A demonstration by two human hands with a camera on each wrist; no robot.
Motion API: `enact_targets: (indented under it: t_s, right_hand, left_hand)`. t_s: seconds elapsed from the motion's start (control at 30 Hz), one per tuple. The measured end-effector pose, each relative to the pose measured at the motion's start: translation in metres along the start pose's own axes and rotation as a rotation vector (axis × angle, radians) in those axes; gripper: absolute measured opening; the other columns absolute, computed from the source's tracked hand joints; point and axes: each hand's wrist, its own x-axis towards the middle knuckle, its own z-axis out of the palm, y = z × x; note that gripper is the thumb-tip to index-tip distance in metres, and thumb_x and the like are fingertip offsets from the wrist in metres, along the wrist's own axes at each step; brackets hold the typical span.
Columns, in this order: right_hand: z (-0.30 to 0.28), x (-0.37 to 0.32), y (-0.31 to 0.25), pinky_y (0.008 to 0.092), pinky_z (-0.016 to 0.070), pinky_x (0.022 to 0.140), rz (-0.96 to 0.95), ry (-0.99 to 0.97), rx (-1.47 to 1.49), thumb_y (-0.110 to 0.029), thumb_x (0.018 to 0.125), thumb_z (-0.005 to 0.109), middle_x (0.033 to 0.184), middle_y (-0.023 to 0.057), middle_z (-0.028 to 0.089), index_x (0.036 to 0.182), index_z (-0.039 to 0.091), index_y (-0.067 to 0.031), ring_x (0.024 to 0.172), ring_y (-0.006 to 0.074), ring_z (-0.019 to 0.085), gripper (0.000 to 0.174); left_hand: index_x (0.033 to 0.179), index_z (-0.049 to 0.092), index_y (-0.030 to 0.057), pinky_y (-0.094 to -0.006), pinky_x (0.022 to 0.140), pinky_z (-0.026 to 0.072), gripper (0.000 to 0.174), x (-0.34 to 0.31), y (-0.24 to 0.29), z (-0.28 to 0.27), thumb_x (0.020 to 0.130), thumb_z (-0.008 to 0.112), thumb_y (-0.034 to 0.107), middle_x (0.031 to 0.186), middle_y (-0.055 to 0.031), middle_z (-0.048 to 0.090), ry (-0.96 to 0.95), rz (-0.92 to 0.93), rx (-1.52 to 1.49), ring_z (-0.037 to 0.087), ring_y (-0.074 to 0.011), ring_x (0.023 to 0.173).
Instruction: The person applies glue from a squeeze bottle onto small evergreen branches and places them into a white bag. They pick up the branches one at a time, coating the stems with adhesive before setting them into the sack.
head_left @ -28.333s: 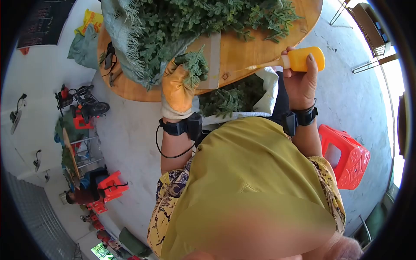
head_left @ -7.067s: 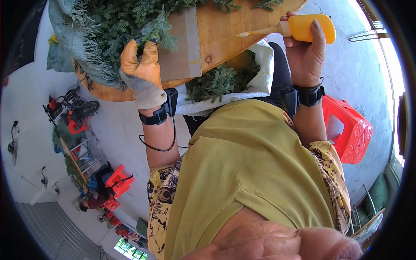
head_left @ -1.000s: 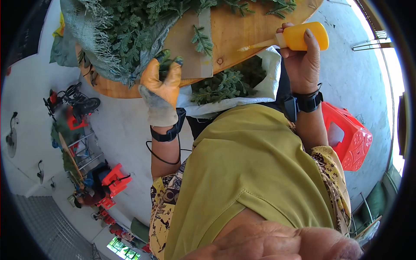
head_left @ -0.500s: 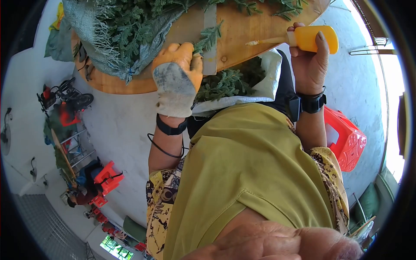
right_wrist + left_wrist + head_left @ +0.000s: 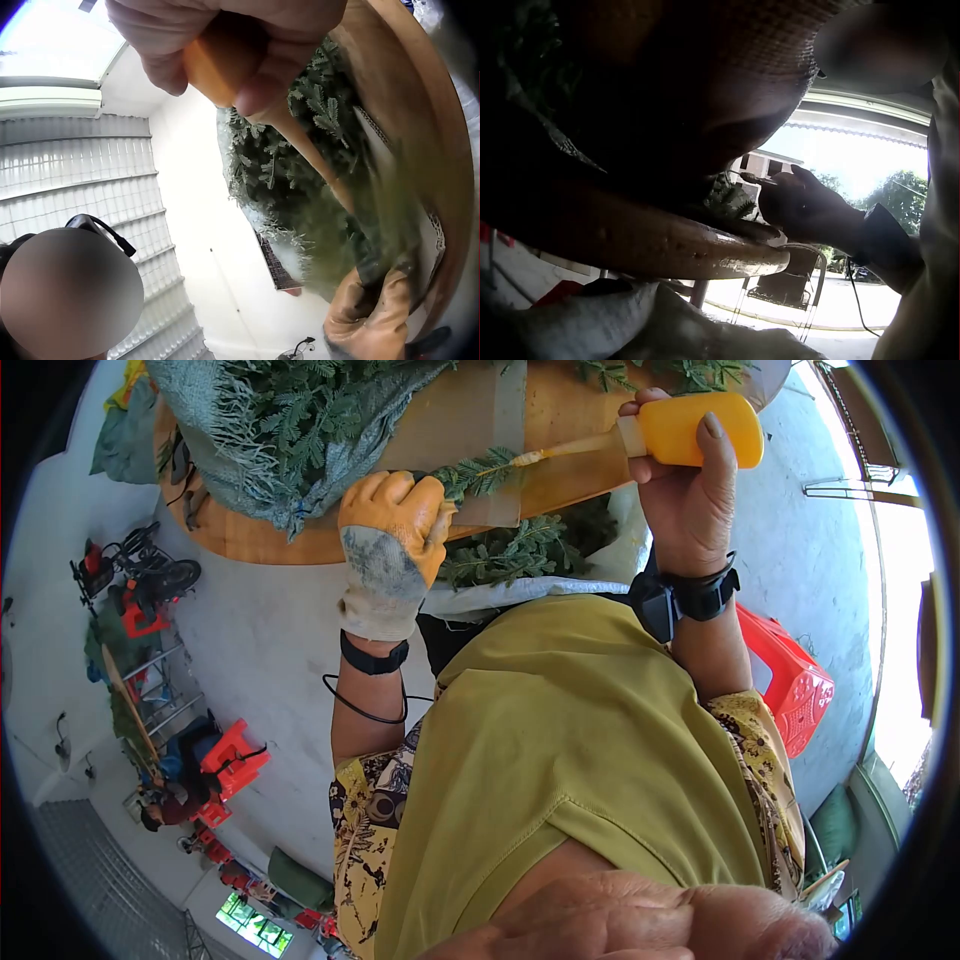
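Note:
My left hand [image 5: 393, 550], in an orange-coated work glove, pinches the stem end of a small fir sprig [image 5: 486, 472] over the table. My bare right hand [image 5: 695, 510] holds a yellow squeeze bottle [image 5: 705, 430] on its side, fingers and thumb around the body. The bottle's long nozzle [image 5: 575, 448] points left, and its smeared, pale tip overlaps the sprig's outer end. In the right wrist view the nozzle [image 5: 315, 161] reaches down toward the gloved hand [image 5: 371, 307], with the sprig blurred between. The left wrist view is mostly dark.
A wooden table [image 5: 240, 542] bears a cardboard sheet [image 5: 430, 435] and a frayed woven sack [image 5: 190, 420] full of fir branches [image 5: 310, 430]. Below its near edge, a white sack [image 5: 480, 598] holds more sprigs [image 5: 525, 550]. A red stool [image 5: 800, 680] stands at the right.
Within the last second, my left hand has come to hold a sprig from the cardboard. My right hand has brought the bottle's nozzle left onto that sprig.

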Motion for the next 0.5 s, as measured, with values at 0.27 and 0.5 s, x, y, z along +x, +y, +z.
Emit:
enact_targets:
  t_s: [0.27, 0.5]
  right_hand:
    - [0.008, 0.002, 0.013, 0.0299, 0.0531, 0.057, 0.023, 0.002, -0.112, -0.022, 0.092, 0.058, 0.109, 0.0158, 0.064, 0.110, 0.056, 0.0032, 0.097, 0.0278, 0.064, 0.031]
    - [0.008, 0.001, 0.016, 0.0300, 0.0530, 0.057, 0.004, 0.009, -0.165, -0.022, 0.092, 0.059, 0.109, 0.0157, 0.064, 0.111, 0.056, 0.0034, 0.097, 0.0275, 0.064, 0.032]
  left_hand:
    - [0.070, 0.050, 0.0053, -0.0441, 0.058, 0.0366, 0.024, -0.003, -0.003, 0.003, 0.077, 0.068, 0.020, 0.066, -0.0113, 0.043, 0.031, -0.004, -0.044, 0.046, -0.0335, 0.065]
    - [0.069, 0.049, 0.0058, -0.0440, 0.058, 0.0369, 0.024, -0.003, -0.004, 0.003, 0.075, 0.068, 0.018, 0.065, -0.0109, 0.042, 0.033, 0.001, -0.053, 0.046, -0.0330, 0.064]
